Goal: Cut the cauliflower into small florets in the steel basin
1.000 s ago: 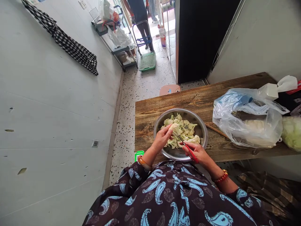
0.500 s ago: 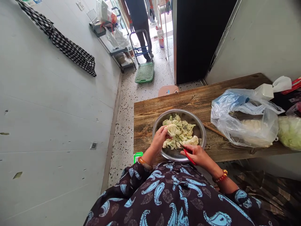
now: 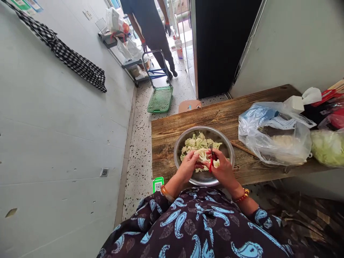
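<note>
a pale cauliflower piece (image 3: 202, 154) is held up over the metal bowl (image 3: 204, 183), between the two hands. the left hand (image 3: 188, 165) pinches it from one side, its fingertips partly hidden behind the piece. the right hand (image 3: 223, 170) has its fingers closed around red-handled scissors (image 3: 211, 165), the dark blades pointing away from the body; whether its fingertips also press the piece i cannot tell. below, more florets (image 3: 200, 141) lie in the bowl, the nearer ones covered by the hands. the bowl stands on a wooden surface (image 3: 168, 133). to its right, a thin stick (image 3: 243, 147) runs to a clear plastic bag (image 3: 248, 141), its contents blurred by the film. beyond the surface, a person (image 3: 147, 27), cut off at the top, stands behind a green trolley (image 3: 160, 99).
</note>
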`<state>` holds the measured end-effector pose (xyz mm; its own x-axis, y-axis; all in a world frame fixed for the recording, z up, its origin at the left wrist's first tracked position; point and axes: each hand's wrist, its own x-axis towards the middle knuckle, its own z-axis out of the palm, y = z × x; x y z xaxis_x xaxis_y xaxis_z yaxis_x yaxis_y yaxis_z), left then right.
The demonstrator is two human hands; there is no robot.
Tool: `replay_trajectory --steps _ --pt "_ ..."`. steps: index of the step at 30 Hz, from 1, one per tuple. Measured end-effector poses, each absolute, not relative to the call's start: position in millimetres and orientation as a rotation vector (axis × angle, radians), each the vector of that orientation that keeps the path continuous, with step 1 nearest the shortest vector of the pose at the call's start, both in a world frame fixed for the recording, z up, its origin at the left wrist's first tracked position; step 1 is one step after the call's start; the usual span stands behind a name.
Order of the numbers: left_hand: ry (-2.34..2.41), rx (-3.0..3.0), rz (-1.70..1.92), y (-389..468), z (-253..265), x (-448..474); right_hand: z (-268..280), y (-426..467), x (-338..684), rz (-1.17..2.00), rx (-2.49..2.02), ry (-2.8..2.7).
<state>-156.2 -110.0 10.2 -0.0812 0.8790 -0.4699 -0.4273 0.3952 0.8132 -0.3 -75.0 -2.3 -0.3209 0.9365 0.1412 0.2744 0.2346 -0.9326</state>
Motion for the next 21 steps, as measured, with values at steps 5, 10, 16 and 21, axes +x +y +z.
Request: replay_trajectory --steps 5,10,16,21 --pt "1.201 0.481 1.203 -119.7 6.9 -165.2 -6.1 -80.6 -11.9 1.117 -1.107 -1.801" --pt "1.262 0.443 1.228 -131.0 11.3 -183.2 -7.9 -96.0 -31.4 1.122 -1.134 -1.817" --pt "1.219 0.498 1.202 -136.9 14.3 -193.7 -9.4 -112.7 -42.4 0.931 -1.249 -1.852" --pt "1.143 0.463 1.186 -133.1 15.1 -190.4 -7.6 -113.7 -37.0 0.985 -1.268 -1.760"
